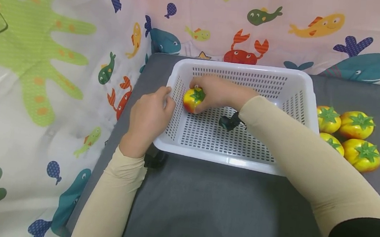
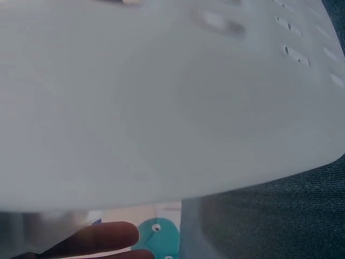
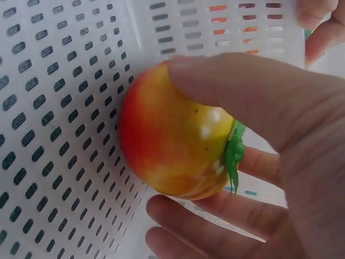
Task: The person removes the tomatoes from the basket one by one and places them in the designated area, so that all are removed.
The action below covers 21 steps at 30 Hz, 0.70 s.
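Inside the white basket (image 1: 196, 159), toward its left end, my right hand (image 1: 219, 92) holds a red-and-yellow tomato (image 1: 189, 99) with a green leafy top. In the right wrist view the thumb lies over the tomato (image 3: 172, 135) and fingers curl around its other side, close to the perforated basket wall (image 3: 59, 108). My left hand (image 1: 150, 116) grips the basket's left rim, thumb toward the inside. The left wrist view is mostly filled by the basket's pale side (image 2: 161, 118), with fingers (image 2: 102, 237) showing below it.
Several similar tomatoes (image 1: 356, 125) sit in a cluster on the grey tabletop (image 1: 215, 207), just right of the basket. A cloth (image 1: 203, 2) printed with sea animals hangs behind the table and along its left side.
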### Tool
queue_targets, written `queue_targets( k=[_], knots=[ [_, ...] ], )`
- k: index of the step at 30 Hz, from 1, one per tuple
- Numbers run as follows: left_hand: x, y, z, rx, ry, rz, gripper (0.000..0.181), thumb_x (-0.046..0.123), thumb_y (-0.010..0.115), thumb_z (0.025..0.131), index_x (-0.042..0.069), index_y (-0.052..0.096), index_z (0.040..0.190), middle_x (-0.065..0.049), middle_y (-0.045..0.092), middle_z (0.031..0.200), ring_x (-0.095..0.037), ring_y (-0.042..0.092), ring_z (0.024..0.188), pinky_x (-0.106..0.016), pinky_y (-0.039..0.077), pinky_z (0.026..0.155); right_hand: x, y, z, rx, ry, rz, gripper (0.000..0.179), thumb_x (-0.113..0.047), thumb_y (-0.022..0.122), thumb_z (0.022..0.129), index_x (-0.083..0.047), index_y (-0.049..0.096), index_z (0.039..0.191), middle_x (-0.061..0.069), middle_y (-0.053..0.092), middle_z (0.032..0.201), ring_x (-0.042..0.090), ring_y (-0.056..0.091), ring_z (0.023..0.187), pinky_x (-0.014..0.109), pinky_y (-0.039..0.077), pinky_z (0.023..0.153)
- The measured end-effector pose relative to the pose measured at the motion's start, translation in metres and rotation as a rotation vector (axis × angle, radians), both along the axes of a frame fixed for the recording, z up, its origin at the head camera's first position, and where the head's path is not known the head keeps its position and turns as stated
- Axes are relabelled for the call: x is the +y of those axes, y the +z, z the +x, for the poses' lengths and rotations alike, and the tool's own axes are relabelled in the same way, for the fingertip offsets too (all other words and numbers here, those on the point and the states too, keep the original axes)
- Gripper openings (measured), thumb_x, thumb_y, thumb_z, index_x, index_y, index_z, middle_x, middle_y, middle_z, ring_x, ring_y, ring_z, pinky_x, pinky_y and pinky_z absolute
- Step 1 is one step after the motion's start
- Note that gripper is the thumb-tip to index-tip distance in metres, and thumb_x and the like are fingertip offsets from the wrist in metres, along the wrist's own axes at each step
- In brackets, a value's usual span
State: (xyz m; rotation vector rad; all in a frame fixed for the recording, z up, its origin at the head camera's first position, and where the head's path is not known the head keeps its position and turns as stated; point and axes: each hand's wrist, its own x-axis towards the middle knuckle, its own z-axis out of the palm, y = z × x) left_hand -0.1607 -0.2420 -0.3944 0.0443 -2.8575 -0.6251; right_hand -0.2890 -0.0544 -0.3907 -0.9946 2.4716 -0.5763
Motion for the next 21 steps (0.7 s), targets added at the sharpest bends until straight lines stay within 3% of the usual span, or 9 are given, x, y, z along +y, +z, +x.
queue_targets(
  k=[12,21],
  knots=[
    [0.001,0.002,-0.001,-0.039,0.004,0.036,0.044,0.024,0.054,0.104,0.005,0.063,0.143,-0.014,0.075,0.090,-0.023,0.067,0.053,-0.029,0.050,0.041,0.008,-0.003,0.004,0.011,0.021,0.013,0.075,-0.033,0.091,0.080,-0.015,0.059,0.146,0.006,0.062,0.141,0.026,0.055,0.123,0.047,0.048,0.114],
    [-0.001,0.003,0.001,-0.040,0.022,0.046,0.044,0.023,0.055,0.103,0.004,0.064,0.142,-0.013,0.073,0.085,-0.022,0.064,0.050,-0.028,0.047,0.040,0.010,0.006,0.008,-0.013,-0.006,-0.009,0.078,-0.031,0.092,0.079,-0.014,0.058,0.148,0.009,0.058,0.143,0.027,0.053,0.125,0.046,0.053,0.109]
  ],
)
